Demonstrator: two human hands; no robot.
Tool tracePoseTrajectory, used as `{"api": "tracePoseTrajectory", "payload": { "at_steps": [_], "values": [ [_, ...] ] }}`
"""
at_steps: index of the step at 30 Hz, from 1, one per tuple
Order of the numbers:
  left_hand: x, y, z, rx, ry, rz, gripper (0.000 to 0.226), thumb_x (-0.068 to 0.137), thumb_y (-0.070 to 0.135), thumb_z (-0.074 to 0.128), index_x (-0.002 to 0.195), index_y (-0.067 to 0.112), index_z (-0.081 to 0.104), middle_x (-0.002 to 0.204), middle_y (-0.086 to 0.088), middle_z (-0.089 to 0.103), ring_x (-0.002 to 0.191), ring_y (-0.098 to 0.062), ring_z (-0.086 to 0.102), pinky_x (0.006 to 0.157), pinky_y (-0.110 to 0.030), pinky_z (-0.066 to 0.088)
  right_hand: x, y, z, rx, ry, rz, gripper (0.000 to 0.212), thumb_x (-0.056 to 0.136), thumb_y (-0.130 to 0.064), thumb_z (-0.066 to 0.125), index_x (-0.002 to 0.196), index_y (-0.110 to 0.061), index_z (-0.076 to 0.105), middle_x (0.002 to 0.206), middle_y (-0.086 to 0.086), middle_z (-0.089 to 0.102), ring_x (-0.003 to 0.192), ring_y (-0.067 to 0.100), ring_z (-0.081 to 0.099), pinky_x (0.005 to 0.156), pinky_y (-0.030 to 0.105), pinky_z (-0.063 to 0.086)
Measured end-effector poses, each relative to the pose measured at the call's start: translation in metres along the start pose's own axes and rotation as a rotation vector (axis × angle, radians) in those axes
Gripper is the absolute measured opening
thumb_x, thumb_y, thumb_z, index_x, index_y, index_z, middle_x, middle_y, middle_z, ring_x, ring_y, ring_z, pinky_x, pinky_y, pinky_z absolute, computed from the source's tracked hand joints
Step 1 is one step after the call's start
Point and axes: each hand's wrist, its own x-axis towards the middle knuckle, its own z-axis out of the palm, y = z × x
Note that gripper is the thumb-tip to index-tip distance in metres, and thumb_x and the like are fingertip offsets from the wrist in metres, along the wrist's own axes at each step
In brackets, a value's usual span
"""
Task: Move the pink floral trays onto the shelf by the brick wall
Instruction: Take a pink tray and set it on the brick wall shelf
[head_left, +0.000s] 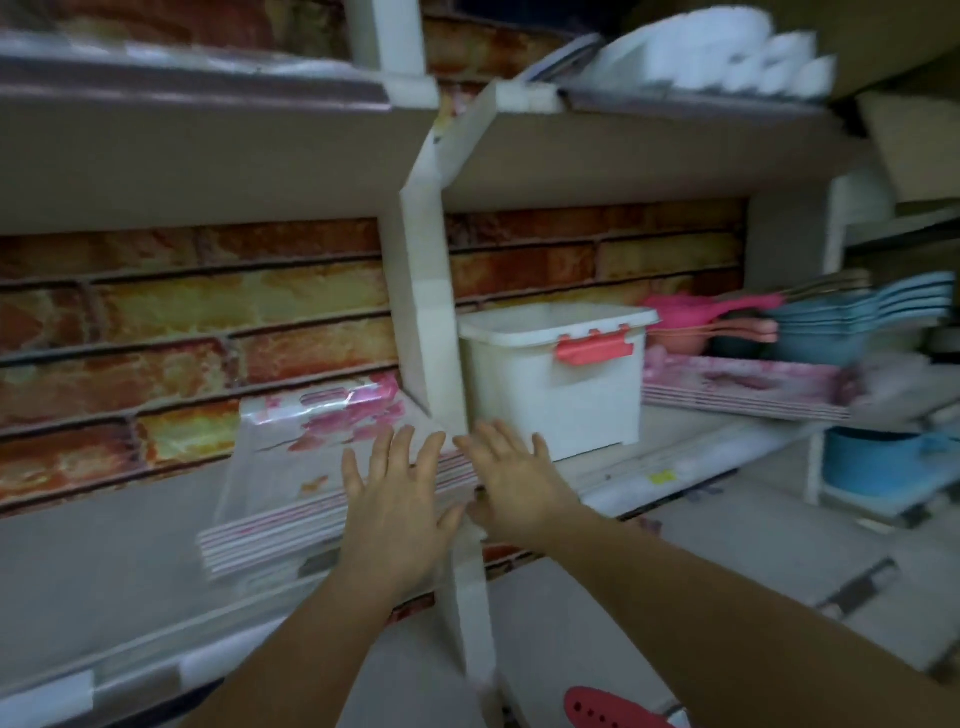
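A stack of pink floral trays (291, 467) in clear wrap lies on the left shelf (104, 561) in front of the brick wall (182, 322). My left hand (395, 499) has straight, spread fingers over the stack's right front part. My right hand (511, 478) is also spread flat, beside the white upright post (431, 322), at the stack's right edge. I cannot tell whether the palms press on the trays or hover just above them. A second stack of pink floral trays (748, 389) lies on the right shelf.
A white bin (556, 379) with a red latch stands right of the post. Pink ladles (711, 312) and blue pans (841, 322) sit behind the right stack. White dishes (701, 47) fill the upper shelf. A blue pot (872, 462) is lower right.
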Motion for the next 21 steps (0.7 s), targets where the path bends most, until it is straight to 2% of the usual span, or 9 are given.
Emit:
{"api": "tracePoseTrajectory", "payload": {
  "at_steps": [3, 4, 7, 10, 13, 16, 21],
  "values": [
    [-0.001, 0.035, 0.007, -0.065, 0.026, 0.105, 0.064, 0.08, 0.042, 0.065, 0.137, 0.018, 0.048, 0.143, -0.015, 0.045, 0.136, -0.034, 0.038, 0.109, -0.056, 0.025, -0.024, 0.025, -0.004, -0.025, -0.043, 0.045, 0.074, 0.096, -0.033, 0.049, 0.153, -0.021, 0.004, 0.161, 0.003, -0.001, 0.149, 0.02, -0.003, 0.117, 0.053, 0.003],
    [-0.001, 0.049, 0.006, -0.077, 0.03, 0.134, 0.063, 0.08, 0.041, 0.064, 0.136, 0.018, 0.048, 0.142, -0.015, 0.046, 0.135, -0.033, 0.041, 0.108, -0.054, 0.028, -0.033, 0.035, -0.006, -0.052, -0.056, 0.054, 0.075, 0.096, -0.033, 0.05, 0.153, -0.021, 0.003, 0.161, 0.003, -0.001, 0.149, 0.021, -0.003, 0.117, 0.053, 0.003],
    [0.005, 0.095, 0.0, -0.149, -0.081, 0.2, 0.065, 0.091, 0.041, 0.051, 0.147, 0.026, 0.022, 0.155, -0.004, 0.019, 0.145, -0.022, 0.014, 0.117, -0.042, 0.011, -0.062, 0.071, -0.022, -0.085, -0.047, 0.103, 0.074, 0.096, -0.037, 0.048, 0.153, -0.021, 0.003, 0.161, 0.004, -0.002, 0.149, 0.021, -0.003, 0.118, 0.052, 0.004],
    [0.018, 0.146, -0.007, -0.128, -0.085, 0.278, 0.064, 0.094, 0.041, 0.045, 0.148, 0.027, 0.014, 0.157, -0.002, 0.011, 0.146, -0.02, 0.008, 0.119, -0.038, 0.007, -0.092, 0.111, -0.043, -0.071, -0.002, 0.174, 0.072, 0.097, -0.032, 0.048, 0.153, -0.022, 0.005, 0.161, 0.004, 0.003, 0.149, 0.021, 0.001, 0.117, 0.05, 0.007],
    [0.023, 0.209, -0.009, -0.155, -0.088, 0.354, 0.063, 0.095, 0.039, 0.045, 0.148, 0.025, 0.016, 0.156, -0.002, 0.016, 0.145, -0.02, 0.013, 0.118, -0.037, 0.01, -0.13, 0.162, -0.062, -0.086, 0.011, 0.244, 0.069, 0.095, -0.027, 0.051, 0.152, -0.022, 0.013, 0.161, 0.005, 0.007, 0.148, 0.02, 0.007, 0.117, 0.047, 0.01],
    [0.025, 0.281, 0.0, -0.212, -0.083, 0.402, 0.06, 0.095, 0.038, 0.045, 0.147, 0.024, 0.021, 0.152, 0.001, 0.026, 0.139, -0.02, 0.026, 0.112, -0.033, 0.02, -0.178, 0.223, -0.079, -0.158, -0.009, 0.3, 0.063, 0.094, -0.025, 0.049, 0.15, -0.021, 0.02, 0.159, 0.005, 0.013, 0.148, 0.021, 0.009, 0.117, 0.045, 0.013],
    [0.023, 0.422, 0.03, -0.227, -0.167, 0.49, 0.058, 0.095, 0.043, 0.043, 0.145, 0.022, 0.024, 0.144, -0.001, 0.038, 0.129, -0.023, 0.039, 0.105, -0.036, 0.031, -0.255, 0.331, -0.114, -0.214, -0.077, 0.38, 0.064, 0.096, -0.028, 0.048, 0.152, -0.02, 0.016, 0.16, 0.004, 0.013, 0.149, 0.023, 0.004, 0.119, 0.045, 0.012]
  ]
}}
